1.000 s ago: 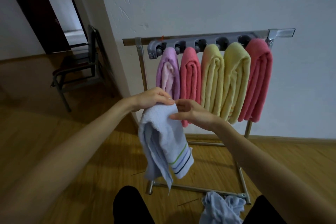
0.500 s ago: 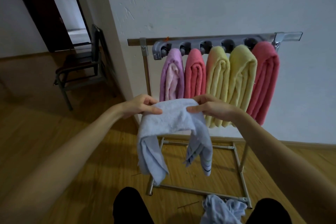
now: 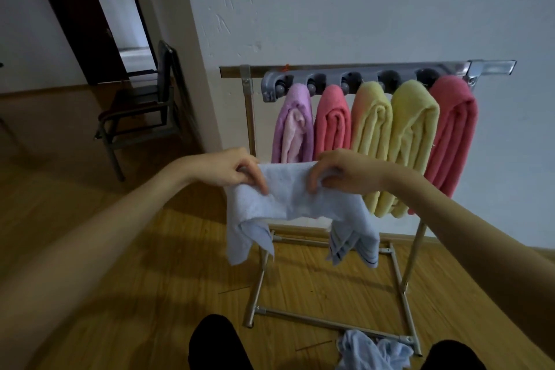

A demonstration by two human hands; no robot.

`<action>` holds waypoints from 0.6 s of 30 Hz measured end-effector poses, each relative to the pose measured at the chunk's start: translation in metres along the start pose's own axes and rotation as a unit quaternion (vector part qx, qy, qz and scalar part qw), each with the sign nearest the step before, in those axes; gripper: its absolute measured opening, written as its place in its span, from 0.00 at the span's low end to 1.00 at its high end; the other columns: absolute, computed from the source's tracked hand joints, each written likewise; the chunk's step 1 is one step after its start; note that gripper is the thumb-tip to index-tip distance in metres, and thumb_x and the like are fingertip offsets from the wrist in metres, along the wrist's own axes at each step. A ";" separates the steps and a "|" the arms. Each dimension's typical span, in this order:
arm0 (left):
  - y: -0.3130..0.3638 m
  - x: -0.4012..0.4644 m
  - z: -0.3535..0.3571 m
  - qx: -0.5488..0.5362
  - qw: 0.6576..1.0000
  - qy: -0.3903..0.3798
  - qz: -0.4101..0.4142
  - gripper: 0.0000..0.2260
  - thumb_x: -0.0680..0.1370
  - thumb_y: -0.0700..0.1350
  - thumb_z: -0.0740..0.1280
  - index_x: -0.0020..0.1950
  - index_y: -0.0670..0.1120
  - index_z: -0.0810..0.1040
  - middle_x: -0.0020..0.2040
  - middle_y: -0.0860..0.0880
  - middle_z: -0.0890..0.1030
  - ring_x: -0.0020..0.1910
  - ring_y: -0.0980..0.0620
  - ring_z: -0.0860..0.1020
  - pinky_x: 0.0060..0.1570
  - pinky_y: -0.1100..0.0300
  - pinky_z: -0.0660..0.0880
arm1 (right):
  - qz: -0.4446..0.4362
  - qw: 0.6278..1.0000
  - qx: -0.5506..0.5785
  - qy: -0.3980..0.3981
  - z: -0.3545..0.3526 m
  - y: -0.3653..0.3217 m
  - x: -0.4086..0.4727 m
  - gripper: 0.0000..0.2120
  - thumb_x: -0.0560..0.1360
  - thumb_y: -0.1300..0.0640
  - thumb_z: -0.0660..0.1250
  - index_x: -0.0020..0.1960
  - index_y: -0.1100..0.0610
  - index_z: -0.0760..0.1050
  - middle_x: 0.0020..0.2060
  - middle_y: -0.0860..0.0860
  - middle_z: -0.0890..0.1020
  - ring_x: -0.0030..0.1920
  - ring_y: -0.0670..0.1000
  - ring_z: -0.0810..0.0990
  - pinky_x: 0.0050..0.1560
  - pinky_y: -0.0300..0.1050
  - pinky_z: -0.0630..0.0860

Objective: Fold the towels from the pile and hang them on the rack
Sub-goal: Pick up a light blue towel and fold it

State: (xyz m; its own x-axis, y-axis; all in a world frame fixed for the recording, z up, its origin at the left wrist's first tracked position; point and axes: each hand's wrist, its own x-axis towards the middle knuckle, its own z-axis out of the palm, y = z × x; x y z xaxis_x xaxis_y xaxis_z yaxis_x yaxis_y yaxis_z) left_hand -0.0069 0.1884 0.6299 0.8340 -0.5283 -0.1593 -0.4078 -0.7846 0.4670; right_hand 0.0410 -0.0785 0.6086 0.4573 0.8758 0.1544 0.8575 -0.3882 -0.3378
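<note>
Pale blue towel (image 3: 295,195) hangs between the two hands, its ends drooping below them. Left hand (image 3: 228,170) pinches its top edge, and right hand (image 3: 345,173) pinches it just beside. Behind the hands stands the rack (image 3: 369,76) with five folded towels. Below the right hand lies the pile (image 3: 372,350).

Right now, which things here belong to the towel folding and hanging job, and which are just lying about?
Part of the job:
light blue towel, gripped by the left hand and right hand
rack with five folded towels hanging
pile of light blue cloth on the floor by the rack's base

Just there:
chair by the wall
open doorway
</note>
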 end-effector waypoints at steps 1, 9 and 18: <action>-0.001 0.001 0.000 0.030 1.000 0.008 -0.003 0.13 0.78 0.36 0.63 0.55 0.50 0.82 0.49 0.57 0.80 0.50 0.66 0.77 0.52 0.70 0.73 | 0.009 0.999 -0.037 -0.015 0.001 -0.003 0.006 0.16 0.71 0.70 0.63 0.51 0.55 0.82 0.47 0.44 0.78 0.46 0.42 0.74 0.48 0.25 0.67; -0.035 -0.002 0.003 0.128 0.949 0.283 -0.053 0.19 0.79 0.44 0.64 0.70 0.48 0.69 0.63 0.49 0.74 0.62 0.54 0.73 0.61 0.60 0.70 | 0.030 0.980 -0.143 0.136 -0.003 -0.012 0.051 0.22 0.72 0.68 0.60 0.63 0.55 0.76 0.44 0.50 0.67 0.39 0.51 0.69 0.37 0.41 0.68; -0.050 0.011 -0.033 0.232 0.861 0.440 -0.106 0.19 0.78 0.38 0.65 0.68 0.42 0.69 0.59 0.43 0.72 0.52 0.46 0.75 0.48 0.59 0.72 | 0.087 0.948 -0.197 0.235 -0.005 -0.031 0.115 0.25 0.73 0.64 0.59 0.69 0.54 0.69 0.55 0.56 0.72 0.45 0.60 0.77 0.29 0.45 0.67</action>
State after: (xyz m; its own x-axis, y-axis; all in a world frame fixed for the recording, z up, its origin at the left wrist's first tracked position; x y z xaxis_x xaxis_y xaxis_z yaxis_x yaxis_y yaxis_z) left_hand 0.0348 0.2319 0.6334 0.7830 -0.0677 0.6183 -0.1463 -0.9862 0.0773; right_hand 0.0686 0.0332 0.6411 0.5747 0.6006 0.5558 0.7391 -0.6725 -0.0376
